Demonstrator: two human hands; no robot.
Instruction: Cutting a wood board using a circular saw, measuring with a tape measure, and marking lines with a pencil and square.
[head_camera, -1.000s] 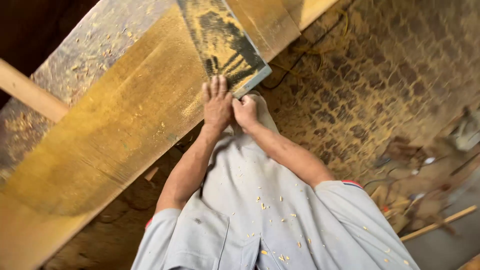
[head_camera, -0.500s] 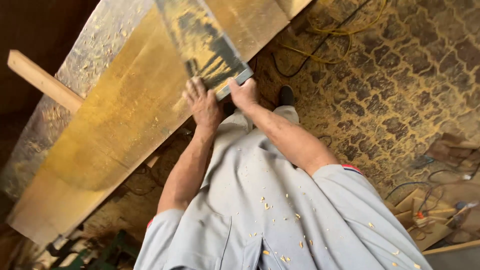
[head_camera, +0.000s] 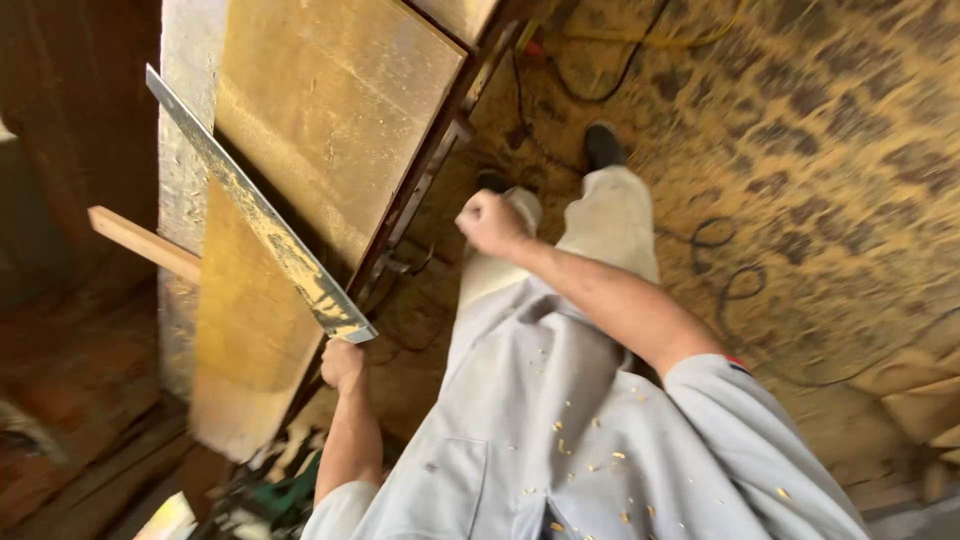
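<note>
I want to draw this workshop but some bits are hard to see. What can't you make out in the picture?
Head view:
- Left hand: its grip on the long flat sawdust-speckled board is hidden under the board's end.
- Clenched right hand: whether it holds anything cannot be told.
- Wide yellow wooden panel: cut off by the top edge.
- Green object at the bottom: too blurred to name.

Your view is warmly lit, with yellow glare on the tabletop at upper centre. The left edge falls into deep shadow. The floor at right smears with motion blur (edges bend noticeably too).
</note>
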